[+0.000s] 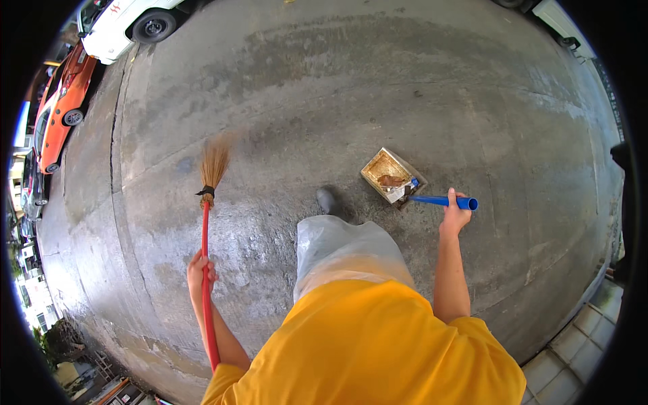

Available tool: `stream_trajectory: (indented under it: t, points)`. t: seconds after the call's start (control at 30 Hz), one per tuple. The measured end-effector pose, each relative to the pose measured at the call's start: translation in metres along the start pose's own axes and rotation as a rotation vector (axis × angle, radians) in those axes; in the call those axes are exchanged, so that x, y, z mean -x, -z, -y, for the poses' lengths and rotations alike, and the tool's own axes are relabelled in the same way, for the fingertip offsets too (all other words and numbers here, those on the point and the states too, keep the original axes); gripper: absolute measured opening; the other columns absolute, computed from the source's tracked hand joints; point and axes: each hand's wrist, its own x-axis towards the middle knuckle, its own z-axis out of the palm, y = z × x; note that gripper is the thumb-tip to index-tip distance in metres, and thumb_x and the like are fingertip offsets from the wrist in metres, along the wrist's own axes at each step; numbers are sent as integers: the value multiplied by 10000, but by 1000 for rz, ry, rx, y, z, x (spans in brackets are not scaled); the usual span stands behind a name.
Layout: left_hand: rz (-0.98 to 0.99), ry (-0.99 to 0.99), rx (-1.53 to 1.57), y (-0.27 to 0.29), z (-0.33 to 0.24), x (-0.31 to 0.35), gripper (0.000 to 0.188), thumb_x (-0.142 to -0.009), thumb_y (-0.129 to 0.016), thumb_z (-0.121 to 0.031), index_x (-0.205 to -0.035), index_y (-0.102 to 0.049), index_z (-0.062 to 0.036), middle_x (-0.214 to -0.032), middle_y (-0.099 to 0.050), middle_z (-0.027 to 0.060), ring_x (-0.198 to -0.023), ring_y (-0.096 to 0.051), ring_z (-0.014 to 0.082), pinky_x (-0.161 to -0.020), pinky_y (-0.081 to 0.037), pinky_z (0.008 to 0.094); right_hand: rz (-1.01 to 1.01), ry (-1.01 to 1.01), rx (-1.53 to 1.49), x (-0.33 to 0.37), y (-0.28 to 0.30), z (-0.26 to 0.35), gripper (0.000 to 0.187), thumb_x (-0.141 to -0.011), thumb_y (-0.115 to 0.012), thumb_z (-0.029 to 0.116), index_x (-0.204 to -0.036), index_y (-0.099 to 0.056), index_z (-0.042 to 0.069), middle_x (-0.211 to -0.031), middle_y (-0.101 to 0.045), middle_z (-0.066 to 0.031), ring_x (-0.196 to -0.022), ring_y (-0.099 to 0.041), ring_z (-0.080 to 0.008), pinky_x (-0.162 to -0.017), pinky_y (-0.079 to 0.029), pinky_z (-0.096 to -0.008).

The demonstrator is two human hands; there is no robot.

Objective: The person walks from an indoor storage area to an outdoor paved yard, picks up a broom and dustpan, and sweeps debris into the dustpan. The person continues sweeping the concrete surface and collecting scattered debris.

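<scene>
My left hand [202,271] is closed around the red handle of a broom [205,233]. The broom's tan bristles [217,160] fan out ahead of it, bound with a dark tie, their tips slightly blurred. At the right, my right hand [455,214] grips the blue tubular handle [432,200] of a box-shaped dustpan [404,162]. Inside the pan lie a brown leaf-like piece [391,181] and some white and blue scraps [399,191]. Broom and dustpan are well apart, on either side of my body.
Damp, stained concrete [304,128] spreads all around. One dark boot [329,201] shows below my pale apron [344,246]. At the left are an orange car [65,101] and a white vehicle [118,30]; another white vehicle [565,25] stands far right. Pale tiles [584,344] lie at lower right.
</scene>
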Motion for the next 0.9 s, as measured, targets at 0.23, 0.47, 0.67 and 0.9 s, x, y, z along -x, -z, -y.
stream_trajectory:
  t: [0.23,0.47,0.67,0.9]
  points:
    - [284,417,-139,-79,89,-15,619,-852,-591,-78,-1428,-371,-22,-619,-514,28,-410,-456,126,-363,-398,292,82,143,135,-14,-23,-8,180,-824,-783,155,-878,-641,58,-828,-636,-7,-773,-594,-127,-680,-492,-303]
    - [418,415,-444,-139,-1,99,707,-788,-627,-12,-1447,-371,-5,-629,-563,70,-403,-521,168,-368,-434,317,82,216,238,-30,-46,20,211,-776,-820,162,-842,-673,26,-811,-682,-44,-759,-620,-132,-736,-510,-301]
    - [210,177,-538,-142,-76,49,657,-783,-578,-2,-1416,-401,3,-601,-550,63,-379,-507,150,-356,-462,315,49,165,266,-44,-34,39,221,-761,-829,156,-860,-679,28,-804,-681,-40,-745,-613,-126,-726,-508,-292]
    - [345,375,-620,-204,7,32,588,-778,-596,-8,-1350,-465,22,-620,-569,70,-402,-518,162,-375,-478,320,51,73,203,-58,-10,50,210,-763,-818,129,-875,-675,23,-848,-678,-33,-800,-612,-117,-775,-496,-281]
